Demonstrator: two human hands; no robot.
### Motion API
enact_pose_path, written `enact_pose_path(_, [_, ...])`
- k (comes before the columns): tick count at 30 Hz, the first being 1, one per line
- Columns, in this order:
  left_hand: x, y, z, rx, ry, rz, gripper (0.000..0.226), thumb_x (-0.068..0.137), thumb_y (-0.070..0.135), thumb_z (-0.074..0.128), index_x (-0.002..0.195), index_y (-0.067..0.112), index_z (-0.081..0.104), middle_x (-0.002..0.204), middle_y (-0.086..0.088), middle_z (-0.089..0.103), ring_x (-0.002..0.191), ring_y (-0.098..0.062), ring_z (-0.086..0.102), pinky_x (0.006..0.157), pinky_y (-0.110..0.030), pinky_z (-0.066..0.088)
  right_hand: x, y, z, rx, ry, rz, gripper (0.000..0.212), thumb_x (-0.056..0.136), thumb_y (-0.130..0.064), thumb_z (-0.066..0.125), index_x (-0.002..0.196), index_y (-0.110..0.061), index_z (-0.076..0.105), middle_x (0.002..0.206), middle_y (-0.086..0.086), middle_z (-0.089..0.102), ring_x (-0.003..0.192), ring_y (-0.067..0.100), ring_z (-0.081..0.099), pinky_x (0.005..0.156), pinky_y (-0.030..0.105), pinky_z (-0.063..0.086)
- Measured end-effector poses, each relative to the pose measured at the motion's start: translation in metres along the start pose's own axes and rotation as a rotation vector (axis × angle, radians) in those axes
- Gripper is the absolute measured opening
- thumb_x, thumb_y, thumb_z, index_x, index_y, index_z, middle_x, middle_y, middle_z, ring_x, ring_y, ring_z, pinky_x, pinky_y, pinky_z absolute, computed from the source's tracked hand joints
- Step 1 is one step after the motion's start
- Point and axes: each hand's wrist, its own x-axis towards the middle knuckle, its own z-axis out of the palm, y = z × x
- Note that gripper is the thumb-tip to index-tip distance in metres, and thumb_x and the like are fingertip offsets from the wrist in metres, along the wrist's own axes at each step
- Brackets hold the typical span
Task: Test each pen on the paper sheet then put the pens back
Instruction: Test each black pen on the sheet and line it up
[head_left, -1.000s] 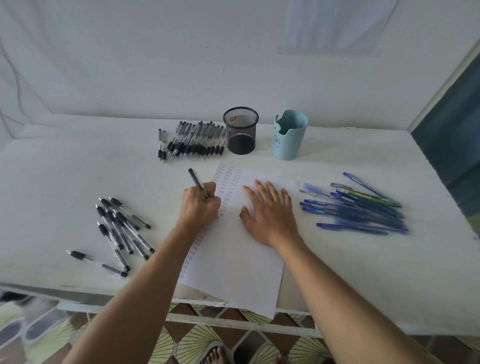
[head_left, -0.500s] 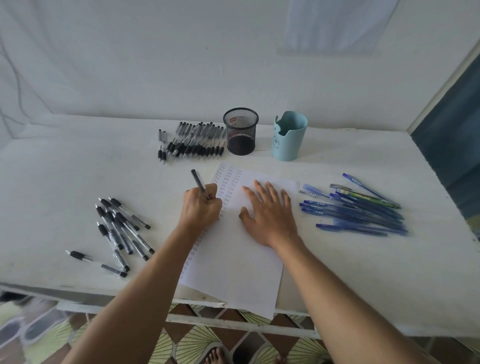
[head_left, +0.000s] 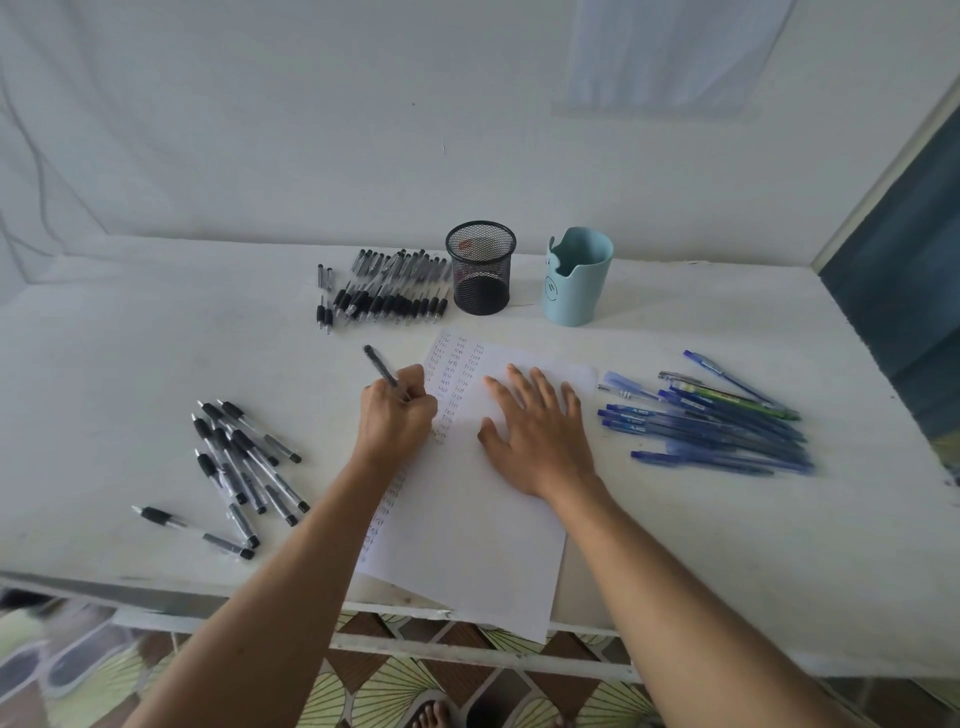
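Black pen (head_left: 381, 366) pinched in left hand (head_left: 397, 415), on the paper sheet (head_left: 467, 519) mid-table; right hand (head_left: 535, 431) spread flat on it. Maybe halfway imo: blue pens (head_left: 711, 421) at 3 o'clock probably untested, mesh cup (head_left: 480, 267) at 12 looks empty.

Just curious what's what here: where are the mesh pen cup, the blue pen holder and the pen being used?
black mesh pen cup (head_left: 480, 283): head view, front mesh wall.
light blue pen holder (head_left: 579, 291): head view, front wall.
black pen (head_left: 379, 365): head view, exposed upper barrel.
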Motion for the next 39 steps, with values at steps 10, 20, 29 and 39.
enact_pose_path(10, [0.017, 0.0, -0.027, -0.427, -0.089, -0.137, 0.03, 0.107, 0.035, 0.04, 0.119, 0.013, 0.056, 0.049, -0.003, 0.041, 0.036, -0.014, 0.032, 0.038, -0.024, 0.03, -0.001, 0.0, 0.001, -0.001, -0.005, 0.006, 0.062, 0.098, -0.052, 0.024, 0.157, -0.035, 0.018, 0.168, -0.004, 0.007, 0.154, 0.021, 0.002, 0.123, 0.051, 0.0])
enact_pose_path(20, [0.04, 0.0, -0.043, -0.114, -0.125, -0.054, 0.042, 0.105, 0.028, 0.045, 0.147, 0.025, 0.047, 0.087, -0.01, 0.07, 0.075, -0.026, 0.066, 0.067, -0.033, 0.052, -0.002, -0.002, 0.001, -0.003, 0.009, 0.008, 0.085, 0.078, -0.059, -0.003, 0.157, -0.035, 0.018, 0.168, -0.005, 0.008, 0.154, 0.021, 0.002, 0.123, 0.05, 0.0])
enact_pose_path(29, [0.103, 0.022, -0.038, 0.317, 0.122, -0.032, 0.047, 0.097, 0.001, 0.038, 0.141, 0.003, 0.052, 0.141, -0.025, 0.041, 0.133, -0.038, 0.04, 0.114, -0.04, 0.029, -0.001, -0.001, 0.002, -0.006, 0.011, 0.006, 0.084, 0.08, -0.059, -0.003, 0.158, -0.036, 0.014, 0.168, -0.007, 0.005, 0.154, 0.018, 0.0, 0.123, 0.049, -0.002])
enact_pose_path(39, [0.147, 0.001, -0.032, 0.412, 0.249, -0.119, 0.038, 0.088, -0.001, 0.044, 0.118, 0.003, 0.066, 0.119, -0.023, 0.064, 0.113, -0.04, 0.054, 0.095, -0.044, 0.045, -0.001, 0.0, 0.003, -0.015, 0.017, -0.006, 0.079, 0.083, -0.058, -0.002, 0.158, -0.037, 0.013, 0.168, -0.006, 0.005, 0.154, 0.02, 0.0, 0.123, 0.051, 0.0])
